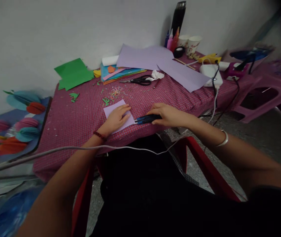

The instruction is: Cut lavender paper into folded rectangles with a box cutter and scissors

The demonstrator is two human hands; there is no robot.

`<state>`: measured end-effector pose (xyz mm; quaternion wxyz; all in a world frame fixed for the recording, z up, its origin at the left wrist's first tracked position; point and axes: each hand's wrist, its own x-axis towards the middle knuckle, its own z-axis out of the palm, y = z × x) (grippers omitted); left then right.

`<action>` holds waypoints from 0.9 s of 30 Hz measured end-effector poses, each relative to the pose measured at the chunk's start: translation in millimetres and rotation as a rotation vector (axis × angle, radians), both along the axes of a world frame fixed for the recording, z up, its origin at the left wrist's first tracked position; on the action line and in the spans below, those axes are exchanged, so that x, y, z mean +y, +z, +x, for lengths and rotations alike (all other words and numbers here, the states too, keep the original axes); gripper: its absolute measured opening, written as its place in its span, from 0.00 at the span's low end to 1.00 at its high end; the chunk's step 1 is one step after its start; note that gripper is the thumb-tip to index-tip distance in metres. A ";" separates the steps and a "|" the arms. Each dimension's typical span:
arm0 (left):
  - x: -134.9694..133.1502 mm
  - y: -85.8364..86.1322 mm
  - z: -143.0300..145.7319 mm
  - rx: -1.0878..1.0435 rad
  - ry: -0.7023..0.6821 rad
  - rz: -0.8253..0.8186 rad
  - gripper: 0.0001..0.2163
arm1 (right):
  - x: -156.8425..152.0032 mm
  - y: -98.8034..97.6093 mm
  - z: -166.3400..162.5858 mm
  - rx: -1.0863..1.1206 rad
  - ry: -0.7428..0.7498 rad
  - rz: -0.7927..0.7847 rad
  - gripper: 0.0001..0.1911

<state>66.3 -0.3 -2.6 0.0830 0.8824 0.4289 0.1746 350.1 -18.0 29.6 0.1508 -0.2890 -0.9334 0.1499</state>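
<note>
My left hand (117,118) lies flat on a small piece of light purple paper (109,109), with its fingers stretched towards the right. The paper rests near the front edge of the table. In my right hand (166,115) is a blue-and-black stapler-like tool (144,119); its exact kind is hard to make out. Its silvery front end meets the right corner of the paper. Behind my hands lie black-handled scissors (141,80), beside a crumpled white tissue (156,75).
A checked red cloth (66,121) covers the table. Large purple sheets (145,57), green paper (75,74) and paper scraps (115,92) lie on it. Paper cups (193,44) and a black flask (179,16) stand at the back right. A pale cable (120,147) crosses in front.
</note>
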 end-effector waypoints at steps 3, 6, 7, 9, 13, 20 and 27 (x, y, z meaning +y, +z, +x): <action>0.0 0.2 0.7 0.002 0.005 0.000 0.19 | -0.8 0.4 -7.5 -0.013 -0.006 0.003 0.17; 0.6 -0.8 0.2 -0.008 0.000 0.004 0.19 | -3.6 -0.4 -3.8 -0.003 -0.002 -0.009 0.17; 0.8 -1.2 0.0 -0.014 -0.003 0.007 0.19 | -4.6 -0.8 -1.7 0.003 0.001 -0.012 0.17; 0.7 -2.1 0.2 -0.026 -0.005 0.012 0.20 | -5.9 -1.5 0.5 0.020 0.004 -0.017 0.17; -0.5 -2.4 3.5 -0.042 0.009 0.001 0.19 | -7.6 -1.8 -8.9 0.029 0.000 -0.016 0.17; -10.1 19.6 -9.3 -0.414 0.106 -0.202 0.22 | -4.4 2.4 7.9 0.083 0.054 -0.088 0.16; -51.0 33.4 -29.3 -0.098 0.070 -0.103 0.29 | 17.3 -11.5 65.4 0.065 -0.455 0.084 0.18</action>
